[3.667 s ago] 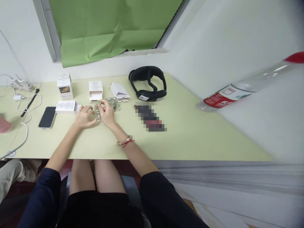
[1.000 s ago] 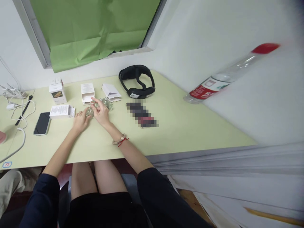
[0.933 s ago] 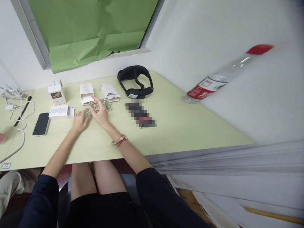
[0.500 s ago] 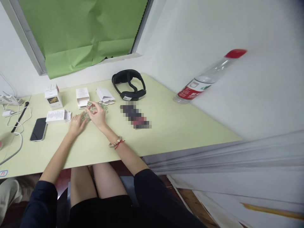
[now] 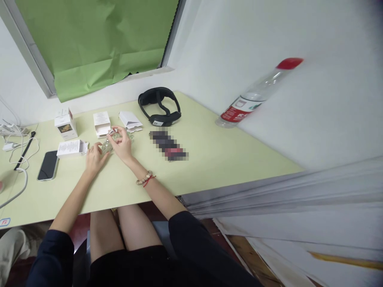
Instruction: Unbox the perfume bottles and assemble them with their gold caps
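Note:
On the tabletop, my left hand (image 5: 95, 158) curls its fingers round the side of a small clear glass bottle (image 5: 107, 146). My right hand (image 5: 120, 143) pinches a small silvery cap (image 5: 112, 132) between thumb and fingertips, just above that bottle. Whether cap and bottle touch is hidden by the fingers. More clear glass (image 5: 131, 136) shows behind my right hand. Close beyond the hands are an open white box (image 5: 102, 121) and a flattened white carton (image 5: 130, 120). Another white box (image 5: 70, 148) lies on its side, left of my left hand.
At the left are an upright white box (image 5: 66, 124), a phone (image 5: 48, 165) and white cables (image 5: 22, 153). A black headset (image 5: 161, 118) rests at the back. Right of my hands lies a pixelated item (image 5: 169, 144). A red-capped plastic bottle (image 5: 243, 104) stands by the wall.
The view has shifted slightly. The cap in my right hand has tilted, so its green top no longer faces me. My left fingers have bent more around the glass bottle.

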`<state>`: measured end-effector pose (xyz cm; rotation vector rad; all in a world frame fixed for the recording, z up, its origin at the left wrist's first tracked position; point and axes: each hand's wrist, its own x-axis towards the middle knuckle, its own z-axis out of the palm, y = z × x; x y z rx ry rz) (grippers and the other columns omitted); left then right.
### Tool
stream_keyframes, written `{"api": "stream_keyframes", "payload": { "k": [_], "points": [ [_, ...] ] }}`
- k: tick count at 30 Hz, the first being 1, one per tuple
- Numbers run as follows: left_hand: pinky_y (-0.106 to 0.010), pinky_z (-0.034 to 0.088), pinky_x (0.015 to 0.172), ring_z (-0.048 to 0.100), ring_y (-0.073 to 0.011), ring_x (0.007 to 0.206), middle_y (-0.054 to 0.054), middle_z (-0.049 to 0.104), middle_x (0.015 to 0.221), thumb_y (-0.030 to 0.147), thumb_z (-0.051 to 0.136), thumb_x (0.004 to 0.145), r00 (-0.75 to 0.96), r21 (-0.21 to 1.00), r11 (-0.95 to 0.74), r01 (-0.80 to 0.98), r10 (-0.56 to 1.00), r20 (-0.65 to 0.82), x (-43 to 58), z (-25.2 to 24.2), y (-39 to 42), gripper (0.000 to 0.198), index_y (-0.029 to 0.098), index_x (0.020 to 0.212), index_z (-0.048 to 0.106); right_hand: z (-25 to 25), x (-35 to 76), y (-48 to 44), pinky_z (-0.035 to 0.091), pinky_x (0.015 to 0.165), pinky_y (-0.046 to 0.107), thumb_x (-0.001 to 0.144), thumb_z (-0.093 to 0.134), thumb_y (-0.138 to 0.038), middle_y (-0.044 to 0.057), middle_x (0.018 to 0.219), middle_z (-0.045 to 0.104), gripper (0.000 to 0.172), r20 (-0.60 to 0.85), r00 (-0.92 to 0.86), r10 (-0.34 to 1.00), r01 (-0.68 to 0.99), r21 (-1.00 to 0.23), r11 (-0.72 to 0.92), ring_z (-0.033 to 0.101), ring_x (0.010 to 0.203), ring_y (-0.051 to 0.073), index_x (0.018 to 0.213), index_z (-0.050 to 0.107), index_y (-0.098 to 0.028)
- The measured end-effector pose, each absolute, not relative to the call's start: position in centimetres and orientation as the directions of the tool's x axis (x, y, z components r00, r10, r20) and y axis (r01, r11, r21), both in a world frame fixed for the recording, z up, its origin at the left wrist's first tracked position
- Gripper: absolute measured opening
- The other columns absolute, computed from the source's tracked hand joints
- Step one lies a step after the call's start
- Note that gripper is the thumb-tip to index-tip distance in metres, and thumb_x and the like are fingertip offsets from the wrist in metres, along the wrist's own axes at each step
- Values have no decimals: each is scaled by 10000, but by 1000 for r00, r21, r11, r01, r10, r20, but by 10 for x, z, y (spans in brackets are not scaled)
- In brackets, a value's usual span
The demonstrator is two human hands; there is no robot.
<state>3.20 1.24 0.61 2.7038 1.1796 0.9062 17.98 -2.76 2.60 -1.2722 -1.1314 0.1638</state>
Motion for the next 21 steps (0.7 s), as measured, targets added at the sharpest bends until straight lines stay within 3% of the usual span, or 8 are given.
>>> {"api": "stream_keyframes", "payload": {
  "k": [4,9,14,18,21],
  "points": [
    [-314,443,740,590,-198,777,-35,614,795,471,534,912,610,271,-753,599,649,455,31,7,14,273,207,969,491,23,195,-21,447,493,210,932,471,-504,105,1147,653,421,567,572,593,455,-821,346,578,551,77,1239,513,-219],
    [-327,428,772,593,-202,838,-55,647,850,397,430,972,714,156,-819,553,562,419,34,12,9,230,211,899,545,12,227,-12,493,589,245,961,375,-533,85,1013,691,456,511,718,472,447,-859,250,618,573,106,1248,498,-200],
    [-336,435,788,602,-215,895,-69,655,920,357,414,979,727,93,-832,548,528,439,36,15,4,238,201,1008,591,-1,257,-5,526,805,314,890,511,-453,77,1065,693,403,296,867,402,244,-954,175,701,823,176,1196,553,-193],
    [-347,452,852,596,-223,991,-101,625,1085,343,410,977,735,103,-838,535,523,431,36,15,0,263,199,1108,586,-13,271,6,514,904,332,794,558,-290,110,1072,702,323,174,865,470,85,-975,205,679,969,197,1069,629,-136],
    [-354,453,917,588,-221,1059,-119,568,1230,310,390,977,745,122,-842,526,525,411,38,14,-2,311,204,1212,563,-22,276,13,521,907,331,740,551,-231,118,1044,716,356,165,839,518,56,-974,219,678,960,196,1059,655,-110]
  ]
}}
